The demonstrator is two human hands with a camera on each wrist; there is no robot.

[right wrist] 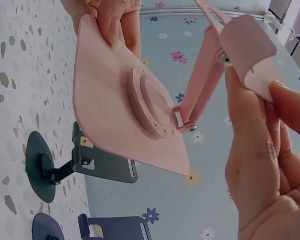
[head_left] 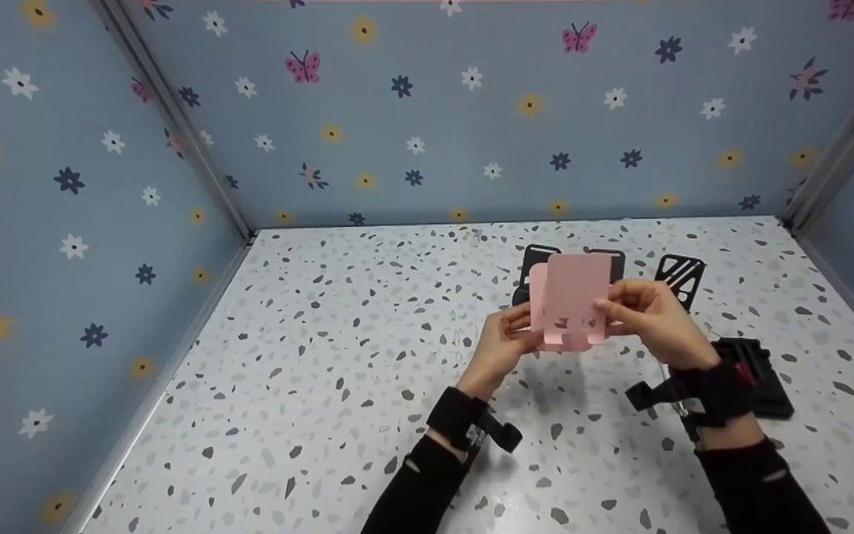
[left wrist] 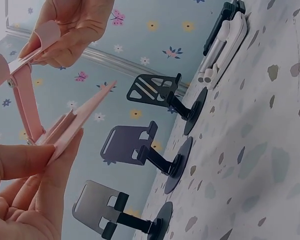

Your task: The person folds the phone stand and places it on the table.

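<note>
Pink stand [head_left: 571, 300] up above the surface [head_left: 353, 356]! Left hand [head_left: 500, 341] pinches its base plate [right wrist: 102, 95], right hand [head_left: 653, 319] pinches its holder panel [head_left: 579, 282], presumably so neither end swings on the hinged arm [left wrist: 29, 102].

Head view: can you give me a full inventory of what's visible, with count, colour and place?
Pink stand: 1, pink, right of centre, held in the air
Dark stands: 3, black or dark grey, in a row beyond the pink stand, partly hidden
Black item: 1, black, far right, partly hidden; its kind is unclear
Table: 1, white with grey speckles, beneath these
Wall panels: 3, blue with flowers and butterflies, left, back and right
Metal posts: 2, grey, back corners
Left hand: 1, bare, gripping the pink stand
Right hand: 1, bare, pinching the pink stand
Wrist straps: 2, black, one per wrist
Sleeves: 2, black, on the forearms
</note>
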